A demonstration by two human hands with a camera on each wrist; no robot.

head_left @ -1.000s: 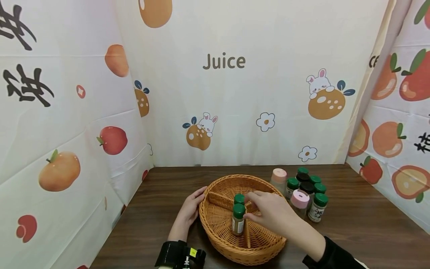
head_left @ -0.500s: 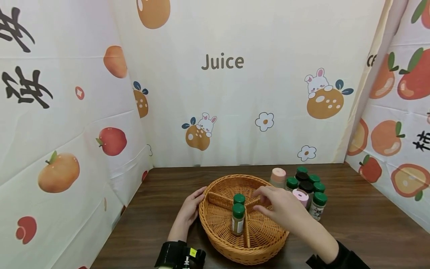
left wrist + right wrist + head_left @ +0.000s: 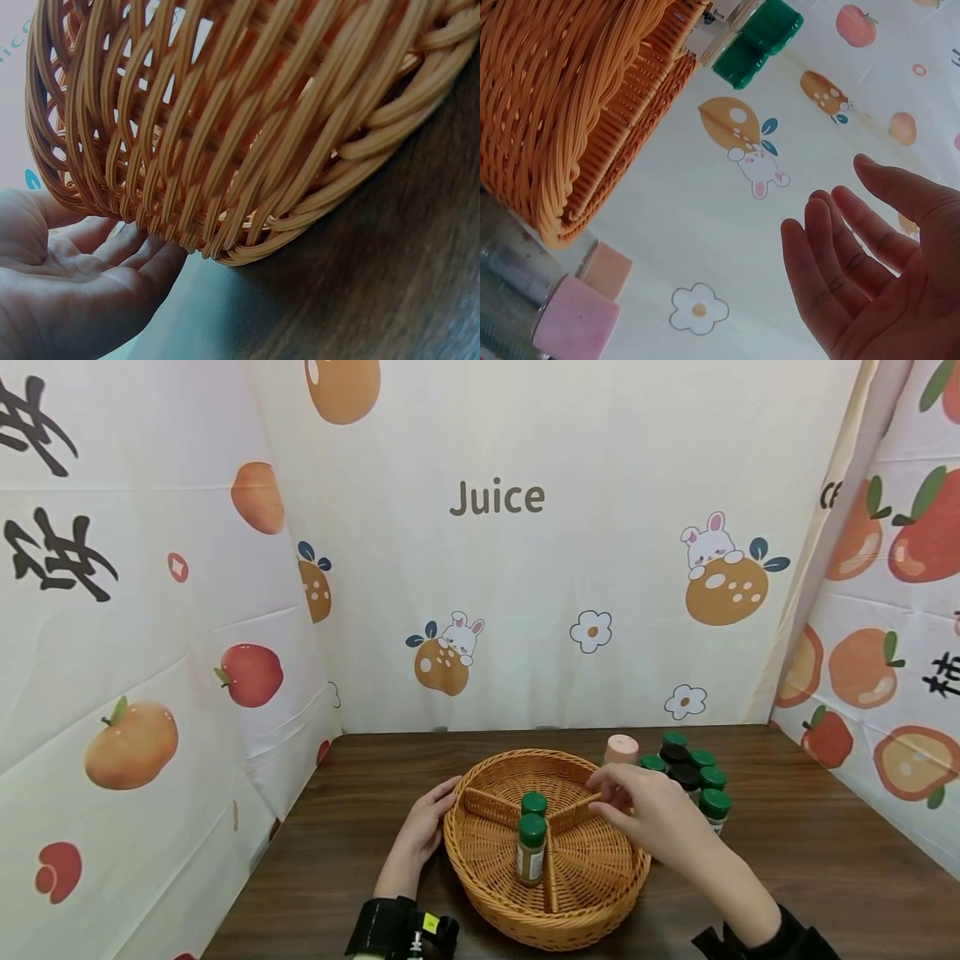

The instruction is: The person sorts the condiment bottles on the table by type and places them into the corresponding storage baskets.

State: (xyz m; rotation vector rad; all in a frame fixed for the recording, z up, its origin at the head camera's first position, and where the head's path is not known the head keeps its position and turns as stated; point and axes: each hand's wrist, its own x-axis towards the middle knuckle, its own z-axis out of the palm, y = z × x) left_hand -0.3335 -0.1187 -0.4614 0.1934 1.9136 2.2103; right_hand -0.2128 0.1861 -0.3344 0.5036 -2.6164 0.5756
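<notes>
A round wicker basket with dividers sits on the table. My left hand holds its left side, thumb near the rim and fingers against the outer wall. Inside the basket, two green-capped spice jars stand upright one behind the other; the front jar shows a pale label, and the rear jar is partly hidden by it. My right hand hovers over the basket's right rim, holding nothing. In the right wrist view the fingers of that hand are spread loosely, apart from the basket.
Behind and right of my right hand, several jars with green caps and black caps stand close together. A pink-capped jar and a peach-capped jar stand beside the basket. Fruit-printed cloth walls the table.
My right hand has drawn back from the front green-capped jar, moving right towards the basket's rim and the jar group. The left hand stays on the basket.
</notes>
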